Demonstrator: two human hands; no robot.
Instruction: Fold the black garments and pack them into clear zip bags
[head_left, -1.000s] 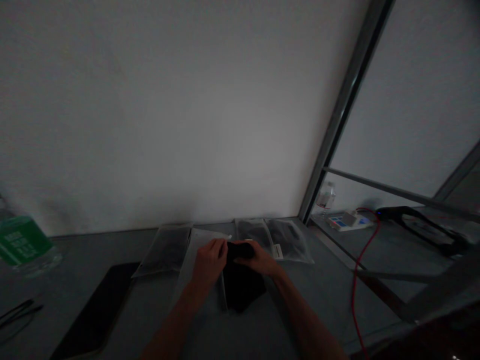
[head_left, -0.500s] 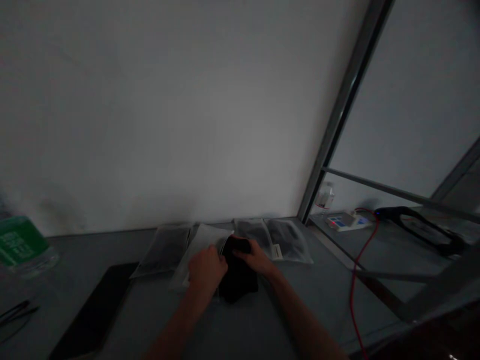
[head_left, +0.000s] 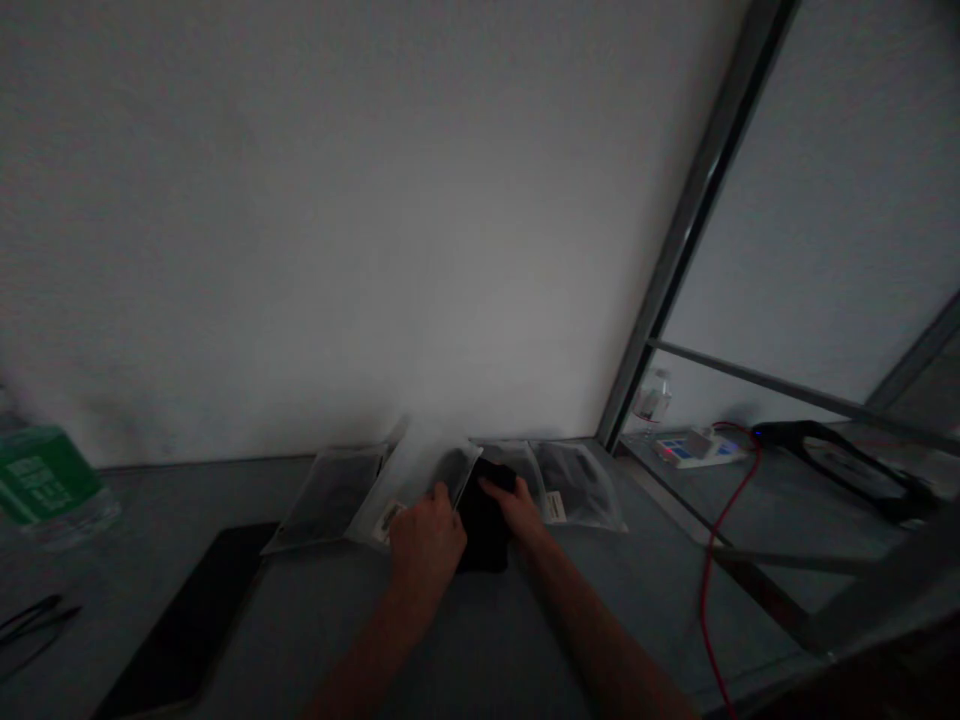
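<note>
Two hands meet mid-table. The left hand (head_left: 426, 540) has its fingers closed on the edge of a clear bag (head_left: 420, 472). The right hand (head_left: 519, 512) lays its fingers over a black cloth (head_left: 484, 525) at the bag's mouth; whether they grip it cannot be told. Beyond, sealed bags (head_left: 579, 482) lie along the wall (head_left: 375, 250).

No legible text. Green label on clear plastic bottle (head_left: 41, 482): white print, blurred. White sticker on clear plastic bag (head_left: 420, 472): unreadable.
</note>
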